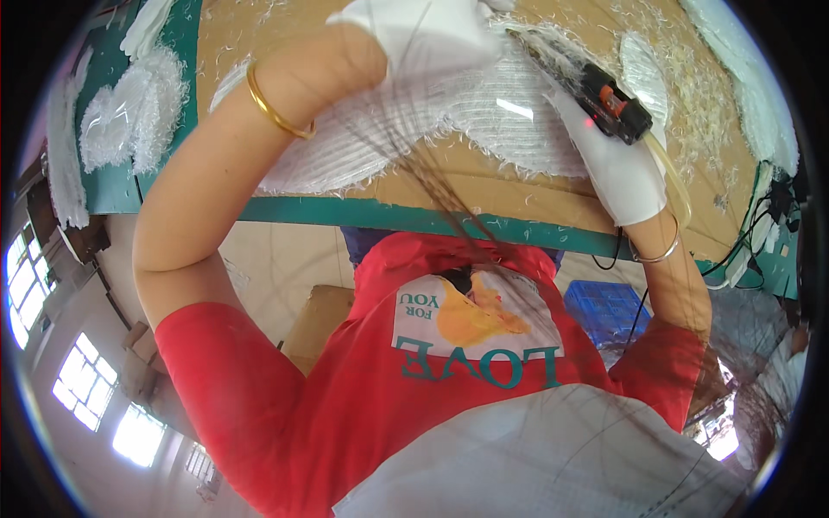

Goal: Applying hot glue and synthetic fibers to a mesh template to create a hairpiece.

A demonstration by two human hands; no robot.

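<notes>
A white glove covers my left hand (423, 39), which is at the top edge over a white ribbed piece of fibrous sheet (518, 125). Its fingers are blurred and partly cut off, so their grip is not clear. In a white glove too, my right hand (617, 164) is closed around a black hand tool (609, 99) with an orange part. A pale hose (669, 168) runs from the tool's rear end, and its dark narrow front points up and left toward the sheet. The sheet has curved, frayed edges and lies on brown cardboard (484, 160).
The cardboard covers a green table (345, 210), with loose white fibres (699, 95) scattered on the right. More white fuzzy pieces (134, 112) lie at the left. Black cables (751, 237) hang at the right edge. Below are a blue crate (609, 306) and a cardboard box (319, 324).
</notes>
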